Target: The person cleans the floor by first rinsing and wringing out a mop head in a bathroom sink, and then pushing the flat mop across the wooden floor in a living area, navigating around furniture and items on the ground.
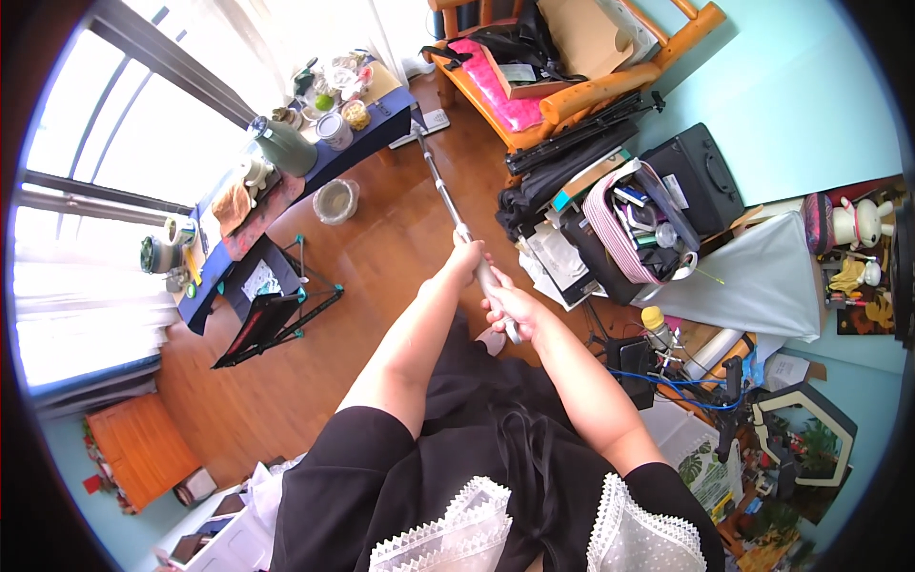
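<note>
Both my hands grip the long pole of a flat mop (445,194), which slants away from me across the wooden floor. My left hand (465,262) wraps round the pale grip higher up. Closer to my body, my right hand (511,309) closes round the lower part, and the grip's rounded end pokes out below it. The mop's white flat head (431,124) lies on the floor between the dark blue table's end and the wooden chair. Part of the head is hidden by the table's corner.
To the left stands a long blue table (367,141) with jars and a green pitcher. A small bin (336,201) and a folding chair (276,300) are beside it. Rightward are a wooden chair (596,99), a striped basket (620,229), black cases and blue cables (658,383).
</note>
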Demonstrator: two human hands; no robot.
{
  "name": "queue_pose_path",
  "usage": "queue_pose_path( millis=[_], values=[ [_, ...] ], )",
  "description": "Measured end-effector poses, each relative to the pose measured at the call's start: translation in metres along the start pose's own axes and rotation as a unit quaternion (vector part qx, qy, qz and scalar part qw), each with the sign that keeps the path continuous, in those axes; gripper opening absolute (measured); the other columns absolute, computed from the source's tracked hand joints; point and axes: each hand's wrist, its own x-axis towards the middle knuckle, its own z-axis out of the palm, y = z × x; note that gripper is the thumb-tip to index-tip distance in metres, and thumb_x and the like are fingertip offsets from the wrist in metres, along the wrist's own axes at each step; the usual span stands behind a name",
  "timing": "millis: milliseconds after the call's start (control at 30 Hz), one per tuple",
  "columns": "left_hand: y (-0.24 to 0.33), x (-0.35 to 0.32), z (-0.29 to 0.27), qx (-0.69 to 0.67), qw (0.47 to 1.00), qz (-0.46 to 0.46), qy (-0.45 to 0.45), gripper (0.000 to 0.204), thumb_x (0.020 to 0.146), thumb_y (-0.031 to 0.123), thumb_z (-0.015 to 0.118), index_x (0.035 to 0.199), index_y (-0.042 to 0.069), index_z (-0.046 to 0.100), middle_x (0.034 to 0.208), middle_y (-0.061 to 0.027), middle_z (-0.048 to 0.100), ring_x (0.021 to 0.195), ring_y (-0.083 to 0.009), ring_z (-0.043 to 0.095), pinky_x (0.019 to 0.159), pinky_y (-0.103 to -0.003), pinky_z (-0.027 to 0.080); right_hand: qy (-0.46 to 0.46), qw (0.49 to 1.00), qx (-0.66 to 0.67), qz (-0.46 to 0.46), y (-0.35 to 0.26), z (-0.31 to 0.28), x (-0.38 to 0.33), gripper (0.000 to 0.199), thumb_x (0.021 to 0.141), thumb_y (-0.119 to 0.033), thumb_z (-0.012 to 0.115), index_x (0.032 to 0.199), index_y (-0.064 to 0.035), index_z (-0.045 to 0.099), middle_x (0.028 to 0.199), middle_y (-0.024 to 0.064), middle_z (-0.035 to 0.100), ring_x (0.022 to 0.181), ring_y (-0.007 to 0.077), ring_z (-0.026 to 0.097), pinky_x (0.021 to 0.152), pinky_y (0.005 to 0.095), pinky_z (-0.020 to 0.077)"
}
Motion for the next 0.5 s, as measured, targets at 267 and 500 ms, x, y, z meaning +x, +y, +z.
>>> queue_pose_path(
  millis=[267,500],
  values=[
    [0.053,0.043,-0.011,-0.011,0.999,-0.035,-0.004,0.031,0.087,0.008,0.051,0.110,0.014,0.030,0.073,-0.0076,0.048,0.059,-0.0177,0.052,0.051,-0.033,0.049,0.054,0.998,-0.004,-0.023,-0.046,0.031,0.042,0.056,0.096,-0.029,0.046,0.144,-0.0290,0.018,0.083,0.0051,0.046,0.050,0.0081,0.042,0.040,0.0230,0.0390],
    [0.109,0.102,-0.034,0.019,0.994,-0.092,-0.049,0.024,0.089,0.014,0.048,0.109,0.004,0.038,0.078,-0.0092,0.054,0.064,-0.0198,0.057,0.057,-0.033,0.052,0.091,0.994,0.018,-0.062,-0.100,0.071,0.081,0.051,0.096,-0.025,0.046,0.143,-0.0257,0.026,0.078,0.0043,0.048,0.049,0.0086,0.044,0.039,0.0225,0.0399]
  ],
)
